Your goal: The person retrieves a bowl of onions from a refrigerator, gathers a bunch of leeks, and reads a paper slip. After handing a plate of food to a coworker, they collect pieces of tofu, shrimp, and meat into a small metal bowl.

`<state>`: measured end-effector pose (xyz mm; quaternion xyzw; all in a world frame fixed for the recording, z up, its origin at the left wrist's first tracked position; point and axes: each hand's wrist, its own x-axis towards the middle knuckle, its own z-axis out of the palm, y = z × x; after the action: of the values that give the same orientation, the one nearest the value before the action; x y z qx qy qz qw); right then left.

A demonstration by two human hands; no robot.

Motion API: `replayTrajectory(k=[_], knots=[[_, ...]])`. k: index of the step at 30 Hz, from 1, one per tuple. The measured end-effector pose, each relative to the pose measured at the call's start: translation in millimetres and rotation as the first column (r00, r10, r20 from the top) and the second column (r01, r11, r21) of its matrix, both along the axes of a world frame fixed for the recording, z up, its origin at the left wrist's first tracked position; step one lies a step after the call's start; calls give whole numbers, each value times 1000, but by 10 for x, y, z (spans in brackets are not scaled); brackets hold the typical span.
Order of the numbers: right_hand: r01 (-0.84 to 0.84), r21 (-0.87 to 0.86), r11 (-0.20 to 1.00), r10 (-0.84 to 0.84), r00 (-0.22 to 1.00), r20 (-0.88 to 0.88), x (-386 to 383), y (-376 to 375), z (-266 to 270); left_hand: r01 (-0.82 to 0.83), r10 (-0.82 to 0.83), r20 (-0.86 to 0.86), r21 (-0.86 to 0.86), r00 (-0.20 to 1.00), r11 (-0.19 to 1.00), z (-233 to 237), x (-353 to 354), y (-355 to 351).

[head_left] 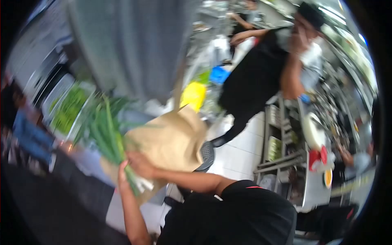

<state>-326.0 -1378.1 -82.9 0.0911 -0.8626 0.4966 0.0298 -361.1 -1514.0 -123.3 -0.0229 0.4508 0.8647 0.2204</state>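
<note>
A bunch of green onions (108, 134) slants across the lower left of the view, its dark green tops up and its white ends down. My left hand (123, 173) is closed round the stalks near the white ends. My right hand (140, 164) is closed on the same bunch, just beside it. Brown paper (167, 141) lies behind and to the right of the bunch, creased, with a folded edge. Motion blur softens the fingers and leaves.
A container of green leaves (69, 108) stands at the left. A person in a dark apron (255, 73) stands ahead on white tiles (241, 151). Shelving (281, 163) and a counter (316, 185) are at the right. A yellow object (193, 96) lies beyond the paper.
</note>
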Motion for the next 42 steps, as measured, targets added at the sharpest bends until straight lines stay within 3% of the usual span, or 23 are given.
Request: replayTrajectory(k=[2,3,5,7,8,9,10,11,12,13,15,16,17,23,24,26,29,31,32,35,37,39,42], knots=[[-50,-39,998,48,998,-40,81,133,321,55,-57,37,72,998,996,-105,-81,-23],[-164,-187,969,148,984,-96,0,212,400,47,-51,53,75,997,996,-51,-69,-38],[-157,-717,679,423,882,208,-34,396,509,64,-72,208,41,976,997,16,-63,-57],[-221,-693,686,442,883,156,-79,506,442,119,-124,90,61,988,991,384,51,38],[-351,-471,810,272,935,-229,-99,551,269,77,-91,143,102,986,992,451,109,80],[-88,-225,970,0,932,-364,-156,617,77,11,-38,213,128,976,992,515,144,54],[-43,-429,902,-87,957,-277,-196,733,-136,211,-236,60,278,970,937,516,70,-38],[267,-133,955,-291,931,-220,-39,831,-23,34,-68,246,138,967,990,926,258,25],[302,66,951,-290,946,-141,71,890,81,55,-95,193,206,977,977,916,255,-73],[241,198,950,-190,951,-246,209,941,35,170,-187,40,263,982,950,836,147,-200],[316,579,752,-241,949,-204,492,759,57,103,-108,3,275,994,956,1057,150,-322],[245,632,735,-258,963,-74,489,596,59,112,-157,84,390,984,914,1124,83,-375],[182,680,710,-289,956,46,528,493,73,89,-111,47,336,993,938,1211,125,-424],[258,560,787,-175,965,-197,742,-26,-135,170,-151,-83,337,985,926,1394,221,-710],[244,525,815,-141,963,-228,826,56,-124,270,-275,-57,460,960,846,1419,217,-728],[392,355,849,-209,866,-454,1015,299,-320,269,-272,-60,451,960,851,1346,275,-804],[364,75,928,-315,877,-363,1416,917,-437,296,-283,-89,377,955,878,1285,375,-766],[552,26,833,-527,808,-265,1831,1395,-460,310,-303,-79,357,950,881,1170,472,-761],[595,160,788,-566,802,-194,2067,1684,-448,313,-313,-60,353,948,882,1125,513,-744],[725,167,668,-723,686,-89,2554,2378,-732,291,-299,-29,349,954,891,966,676,-684],[830,-157,535,-772,556,307,2632,2649,-644,258,-279,14,346,960,902,941,798,-595],[868,-44,494,-866,496,68,2554,2949,-1162,214,-246,50,350,968,912,902,898,-499],[869,-93,486,-853,495,167,2129,3418,-1401,160,-198,82,333,977,929,859,991,-327]])
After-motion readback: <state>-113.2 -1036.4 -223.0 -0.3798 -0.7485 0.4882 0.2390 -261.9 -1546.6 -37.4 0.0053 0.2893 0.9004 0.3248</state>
